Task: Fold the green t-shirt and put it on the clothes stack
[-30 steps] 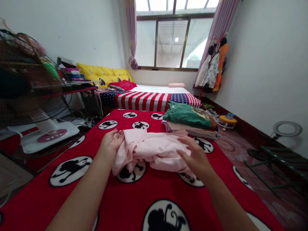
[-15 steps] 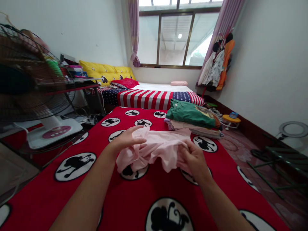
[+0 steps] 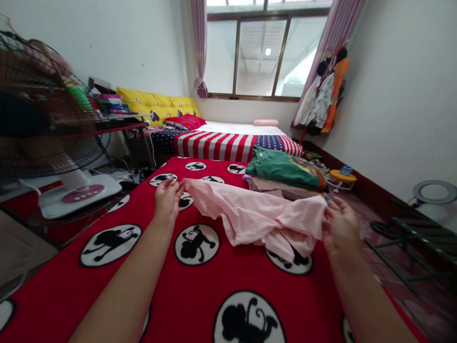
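Note:
A pale pink garment (image 3: 250, 209) stretches between my hands above the red blanket (image 3: 171, 295), its lower part hanging in loose folds. My left hand (image 3: 167, 200) pinches its left end. At the right end, my right hand (image 3: 341, 221) has its fingers closed on the cloth. What kind of garment it is cannot be made out. Just behind it lies a stack of folded clothes, with a green shirt (image 3: 282, 166) on top.
A fan (image 3: 46, 109) with a white base stands at the left. Beyond the blanket is a bed with a striped cover (image 3: 214, 146). On the right are a yellow stool (image 3: 342, 176), a dark green rack (image 3: 421, 243) and hanging clothes (image 3: 326, 97).
My hands have moved apart, the left one going left and the right one going right. The bunched pink garment is now drawn out wide, and my left hand has closed on its end.

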{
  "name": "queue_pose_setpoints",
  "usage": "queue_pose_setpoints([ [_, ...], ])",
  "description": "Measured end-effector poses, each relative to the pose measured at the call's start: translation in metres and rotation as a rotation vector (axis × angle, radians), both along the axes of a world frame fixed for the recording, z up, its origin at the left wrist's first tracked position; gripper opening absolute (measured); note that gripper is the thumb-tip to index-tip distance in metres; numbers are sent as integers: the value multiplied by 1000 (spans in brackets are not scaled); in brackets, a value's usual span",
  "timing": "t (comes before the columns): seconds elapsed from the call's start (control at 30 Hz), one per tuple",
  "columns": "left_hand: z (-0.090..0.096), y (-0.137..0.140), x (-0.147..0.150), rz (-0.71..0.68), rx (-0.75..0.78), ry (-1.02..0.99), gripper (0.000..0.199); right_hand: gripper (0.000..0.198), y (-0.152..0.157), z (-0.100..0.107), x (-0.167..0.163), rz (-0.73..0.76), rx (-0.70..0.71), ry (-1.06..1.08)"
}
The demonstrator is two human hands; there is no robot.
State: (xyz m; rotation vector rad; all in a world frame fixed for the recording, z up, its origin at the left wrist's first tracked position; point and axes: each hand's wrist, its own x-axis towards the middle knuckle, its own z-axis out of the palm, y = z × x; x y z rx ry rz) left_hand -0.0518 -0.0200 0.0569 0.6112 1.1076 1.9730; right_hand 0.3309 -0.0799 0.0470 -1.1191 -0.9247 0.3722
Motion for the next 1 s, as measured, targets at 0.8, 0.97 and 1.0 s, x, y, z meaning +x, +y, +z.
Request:
queue_pose_setpoints([
  [0.8, 6, -72, 105, -815, 382, 1374, 55, 9, -48, 15, -98, 442, -58, -671],
  [0.97, 27, -60, 77, -342, 210, 1159, 22, 36, -40, 21, -74, 357, -159, -934],
  [1.0, 33, -55, 64, -198, 195, 1044, 21, 51, -36, 19, -67, 321, -224, -1008],
])
